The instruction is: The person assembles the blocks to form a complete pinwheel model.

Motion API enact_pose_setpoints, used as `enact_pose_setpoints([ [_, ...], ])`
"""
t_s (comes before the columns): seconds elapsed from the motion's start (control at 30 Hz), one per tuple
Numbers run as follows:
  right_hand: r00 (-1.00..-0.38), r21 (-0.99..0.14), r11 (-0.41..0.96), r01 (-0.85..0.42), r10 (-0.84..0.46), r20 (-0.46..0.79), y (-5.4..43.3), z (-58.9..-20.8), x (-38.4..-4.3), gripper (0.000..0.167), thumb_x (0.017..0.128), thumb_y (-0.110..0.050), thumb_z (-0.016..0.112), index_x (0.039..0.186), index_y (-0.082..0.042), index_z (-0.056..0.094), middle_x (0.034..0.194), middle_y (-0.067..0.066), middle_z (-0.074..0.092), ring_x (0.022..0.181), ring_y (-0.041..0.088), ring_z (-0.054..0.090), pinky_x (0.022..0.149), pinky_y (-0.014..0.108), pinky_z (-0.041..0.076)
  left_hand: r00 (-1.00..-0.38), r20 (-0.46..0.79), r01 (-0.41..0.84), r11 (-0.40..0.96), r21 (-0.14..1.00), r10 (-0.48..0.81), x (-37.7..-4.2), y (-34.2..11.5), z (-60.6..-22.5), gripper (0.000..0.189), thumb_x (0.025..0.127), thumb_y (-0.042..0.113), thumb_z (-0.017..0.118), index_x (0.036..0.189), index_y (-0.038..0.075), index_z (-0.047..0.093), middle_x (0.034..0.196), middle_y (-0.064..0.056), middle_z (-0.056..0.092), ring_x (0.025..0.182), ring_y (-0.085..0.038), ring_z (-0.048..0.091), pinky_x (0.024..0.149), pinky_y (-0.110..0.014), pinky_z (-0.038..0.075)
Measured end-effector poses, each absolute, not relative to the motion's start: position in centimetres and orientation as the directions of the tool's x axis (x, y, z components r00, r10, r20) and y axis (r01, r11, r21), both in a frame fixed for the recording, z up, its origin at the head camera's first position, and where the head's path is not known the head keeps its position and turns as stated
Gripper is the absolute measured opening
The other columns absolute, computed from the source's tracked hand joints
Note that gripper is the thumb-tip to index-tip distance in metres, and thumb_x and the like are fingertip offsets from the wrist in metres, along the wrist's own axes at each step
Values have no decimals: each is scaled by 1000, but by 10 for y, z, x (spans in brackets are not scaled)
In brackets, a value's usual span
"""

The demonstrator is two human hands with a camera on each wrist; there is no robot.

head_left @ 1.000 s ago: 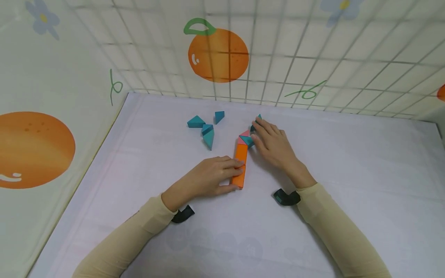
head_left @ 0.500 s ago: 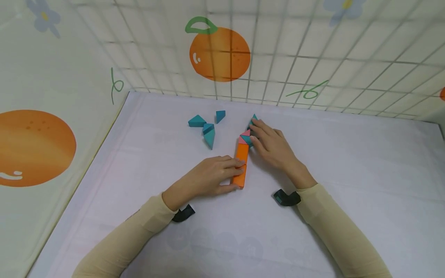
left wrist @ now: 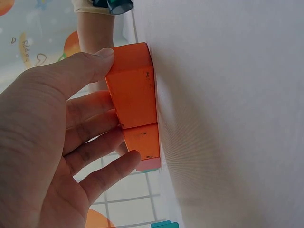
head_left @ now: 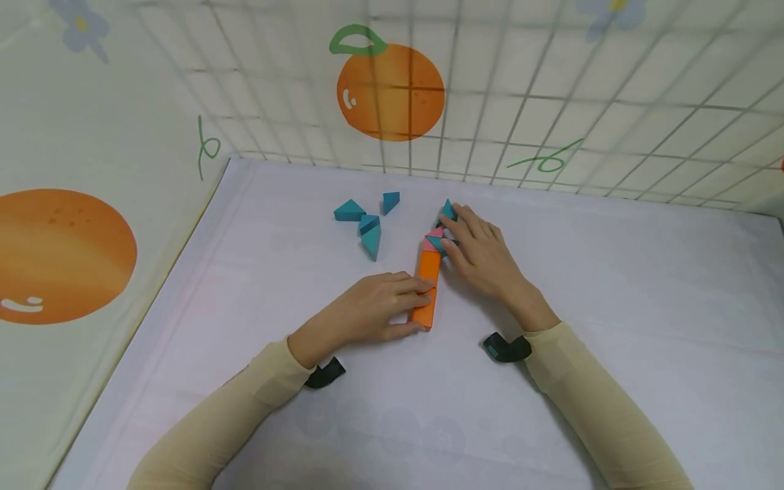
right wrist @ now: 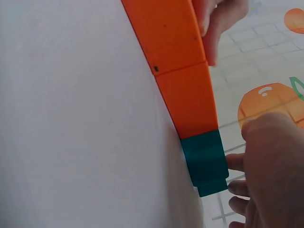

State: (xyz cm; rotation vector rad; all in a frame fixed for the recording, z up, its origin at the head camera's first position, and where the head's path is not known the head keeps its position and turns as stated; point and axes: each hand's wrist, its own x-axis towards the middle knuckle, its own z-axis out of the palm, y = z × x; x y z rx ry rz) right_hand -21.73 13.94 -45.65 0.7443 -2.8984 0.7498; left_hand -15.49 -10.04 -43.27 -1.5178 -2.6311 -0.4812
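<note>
In the head view, two orange rectangular blocks lie end to end on the white table. My left hand rests against them from the left, its fingertips on the upper side and its thumb at the near end. Beyond the orange blocks sit pink triangular blocks and a teal triangular block. Another teal triangular block stands at the far tip. My right hand touches these teal blocks from the right with mostly straight fingers. In the right wrist view, its fingertips meet a teal block.
Several loose teal triangular blocks lie left of the row, one teal block set apart. Behind the white table rises a gridded wall with a printed orange. Black straps show at both wrists.
The far teal block has shifted left, up to the pink blocks, with my right fingers on it. My left hand has stayed against the orange blocks. The view has tilted slightly.
</note>
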Motion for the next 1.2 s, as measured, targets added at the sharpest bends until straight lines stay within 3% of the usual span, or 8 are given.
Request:
enact_pose_setpoints([
  [1.2,-861,-408,764,-499,-493,129,134,-454,-213,51,105,-40,38,151,-19,39,162,6,25,150,30,18,116,55,22,-508,223,857,462,229,832,-156,-101,-435,46,88,38,72,122,8,69,129,-3,65,118,-18,61,101,-29,49],
])
